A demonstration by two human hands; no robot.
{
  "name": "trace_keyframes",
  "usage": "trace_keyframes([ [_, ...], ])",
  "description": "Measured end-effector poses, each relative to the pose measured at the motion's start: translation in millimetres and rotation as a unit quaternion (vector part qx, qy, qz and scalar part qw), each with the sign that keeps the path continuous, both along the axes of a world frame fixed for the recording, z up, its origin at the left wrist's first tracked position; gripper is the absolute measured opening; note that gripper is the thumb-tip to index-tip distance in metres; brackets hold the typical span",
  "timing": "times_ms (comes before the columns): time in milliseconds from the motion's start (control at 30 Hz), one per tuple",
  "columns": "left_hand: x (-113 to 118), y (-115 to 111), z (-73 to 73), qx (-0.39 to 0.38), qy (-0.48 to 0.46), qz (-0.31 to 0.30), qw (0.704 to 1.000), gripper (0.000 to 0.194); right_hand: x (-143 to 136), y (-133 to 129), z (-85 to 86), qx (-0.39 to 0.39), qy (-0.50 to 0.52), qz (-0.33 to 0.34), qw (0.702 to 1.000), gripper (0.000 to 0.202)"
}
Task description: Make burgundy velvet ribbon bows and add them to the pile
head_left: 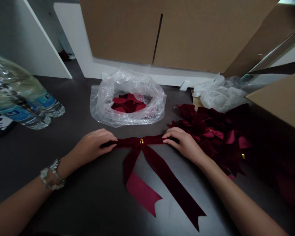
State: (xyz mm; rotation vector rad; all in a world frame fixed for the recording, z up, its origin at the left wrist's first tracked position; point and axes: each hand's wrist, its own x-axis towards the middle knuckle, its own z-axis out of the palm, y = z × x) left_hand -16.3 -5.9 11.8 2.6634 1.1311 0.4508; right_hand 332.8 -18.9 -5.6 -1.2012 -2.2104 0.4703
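Note:
A dark red velvet bow [153, 140] lies stretched sideways over the grey table, a gold tie around its middle. Two notched tails hang from it toward the near edge, the left one folded to show its lighter side. My left hand [98, 144] pinches the left loop's end between thumb and fingers. At the right loop's end, my right hand [180, 141] holds it in the same kind of pinch. Beyond the bow sits an open clear plastic bag [100, 105] with red velvet pieces [128, 103] inside.
A heap of dark red bows [211, 131] lies right of my right hand, with crumpled white plastic [218, 95] behind it. Water bottles [22, 91] stand at the left. Cardboard [186, 36] rises along the back, and another cardboard edge [282, 98] juts in at the right.

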Motion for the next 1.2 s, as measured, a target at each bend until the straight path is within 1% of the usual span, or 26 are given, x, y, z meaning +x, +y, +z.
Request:
trace_keyframes([
  [167, -4.6, -4.9, -1.3, 0.078, -0.039, 0.036, 0.996, 0.018, -2.1, -11.6, 4.2, 0.079, 0.039, -0.035, 0.995, 0.011],
  [267, -6.0, -7.4, -0.5, 0.105, -0.078, 0.061, 0.989, 0.017, -4.4, -16.8, 8.2, 0.118, 0.059, -0.049, 0.990, 0.009],
  [367, -5.9, -9.2, 1.8, 0.127, -0.100, 0.086, 0.983, 0.015, -5.9, -20.0, 10.4, 0.150, 0.075, -0.068, 0.984, 0.016],
  [500, -6.5, -9.5, 2.7, 0.133, -0.104, 0.108, 0.980, 0.015, -7.1, -22.9, 10.4, 0.166, 0.096, -0.097, 0.977, 0.024],
  [667, -6.8, -8.5, 1.7, 0.131, -0.121, 0.112, 0.978, 0.015, -7.5, -23.9, 9.6, 0.160, 0.099, -0.115, 0.975, 0.017],
  [733, -6.8, -7.4, 2.0, 0.125, -0.127, 0.101, 0.979, 0.014, -6.3, -23.1, 10.1, 0.150, 0.101, -0.113, 0.977, 0.013],
  [800, -7.3, -5.4, 2.8, 0.103, -0.118, 0.074, 0.985, 0.013, -4.1, -22.2, 11.4, 0.128, 0.097, -0.095, 0.982, 0.011],
  [933, -8.8, -1.4, 6.1, 0.000, -0.051, -0.013, 0.999, 0.011, -1.4, -22.0, 15.9, 0.016, 0.019, 0.015, 1.000, 0.012],
  [1000, -6.8, -1.9, 8.3, -0.034, -0.021, -0.034, 0.999, 0.013, -4.3, -22.6, 17.9, -0.016, -0.008, 0.045, 0.999, 0.011],
  [1067, -0.7, -4.9, 10.0, -0.038, -0.009, -0.044, 0.998, 0.021, -10.2, -22.5, 18.6, -0.015, -0.001, 0.041, 0.999, 0.011],
  [1133, 9.4, -9.4, 10.1, -0.021, -0.009, -0.054, 0.998, 0.029, -17.4, -21.1, 17.2, -0.011, 0.015, 0.041, 0.999, 0.012],
  [1200, 20.6, -13.8, 7.9, -0.005, -0.009, -0.066, 0.998, 0.029, -23.3, -18.6, 14.2, -0.017, 0.018, 0.061, 0.998, 0.013],
])
